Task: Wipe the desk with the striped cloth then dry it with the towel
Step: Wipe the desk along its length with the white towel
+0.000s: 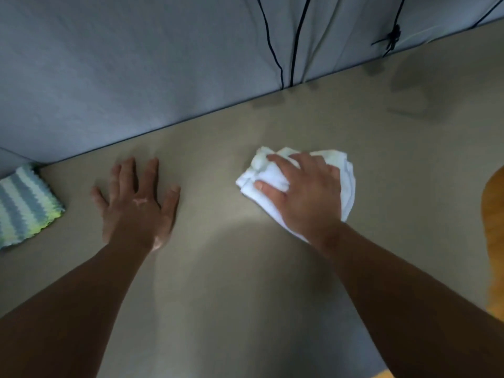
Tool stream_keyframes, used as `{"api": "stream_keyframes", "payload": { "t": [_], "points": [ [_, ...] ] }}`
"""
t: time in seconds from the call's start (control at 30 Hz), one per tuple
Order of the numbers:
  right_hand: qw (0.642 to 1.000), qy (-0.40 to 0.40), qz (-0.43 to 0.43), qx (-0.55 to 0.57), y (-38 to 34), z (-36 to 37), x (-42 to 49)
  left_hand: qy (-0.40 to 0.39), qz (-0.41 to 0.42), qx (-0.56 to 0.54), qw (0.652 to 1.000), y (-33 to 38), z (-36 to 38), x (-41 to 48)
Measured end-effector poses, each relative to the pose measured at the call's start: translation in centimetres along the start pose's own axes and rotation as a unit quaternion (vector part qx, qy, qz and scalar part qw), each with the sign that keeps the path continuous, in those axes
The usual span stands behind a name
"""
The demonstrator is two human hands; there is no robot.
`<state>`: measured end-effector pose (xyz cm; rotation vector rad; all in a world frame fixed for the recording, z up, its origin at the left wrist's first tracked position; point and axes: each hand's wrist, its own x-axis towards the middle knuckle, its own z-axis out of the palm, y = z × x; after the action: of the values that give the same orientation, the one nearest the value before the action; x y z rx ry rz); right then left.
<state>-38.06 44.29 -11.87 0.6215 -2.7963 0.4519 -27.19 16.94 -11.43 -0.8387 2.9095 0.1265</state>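
**A:** Fingers: are any on the striped cloth (24, 205)?

**B:** None. It lies alone at the tabletop's (218, 282) far left corner, against the grey wall (122, 64), and is partly cut off by the picture's edge.

**A:** And next to it?

**B:** The left hand (136, 205) is near the cloth but not touching it. Its fingers (128, 173) are spread wide and flat on the tabletop, holding nothing.

**A:** And further right?

**B:** The white towel (272, 177) lies bunched up right of the middle, nearer the far edge. The right hand (308, 192) lies on top, fingers bent over the towel and thumb on its left side, pressing it to the tabletop.

**A:** Anything beyond that?

**B:** Black cables (297, 50) hang down the wall behind the far edge. At the right edge there is an orange shape (493, 214), but I cannot tell what it is.
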Motion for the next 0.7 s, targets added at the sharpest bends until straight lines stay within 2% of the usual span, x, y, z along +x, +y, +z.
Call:
{"api": "stream_keyframes", "payload": {
  "t": [0.2,0.33,0.43,0.57,0.7],
  "points": [
    [0.99,-0.038,0.123,-0.048,2.5,1.2,9.4,0.01,-0.002,0.012,1.0,-0.3,0.4,0.0],
    [0.988,-0.034,0.146,-0.048,2.0,1.3,10.1,0.006,-0.007,0.005,1.0,-0.1,0.2,0.1],
    [0.988,-0.022,0.143,-0.047,0.0,1.1,7.5,0.002,-0.006,0.015,1.0,0.0,0.2,0.1],
    [0.995,0.007,0.095,-0.023,-5.0,0.6,0.5,0.001,-0.003,0.017,1.0,-0.1,0.1,0.1],
    [0.997,-0.058,0.031,0.04,-9.7,-0.3,-4.9,-0.005,-0.001,0.004,1.0,-0.2,0.2,0.2]
  ]
}}
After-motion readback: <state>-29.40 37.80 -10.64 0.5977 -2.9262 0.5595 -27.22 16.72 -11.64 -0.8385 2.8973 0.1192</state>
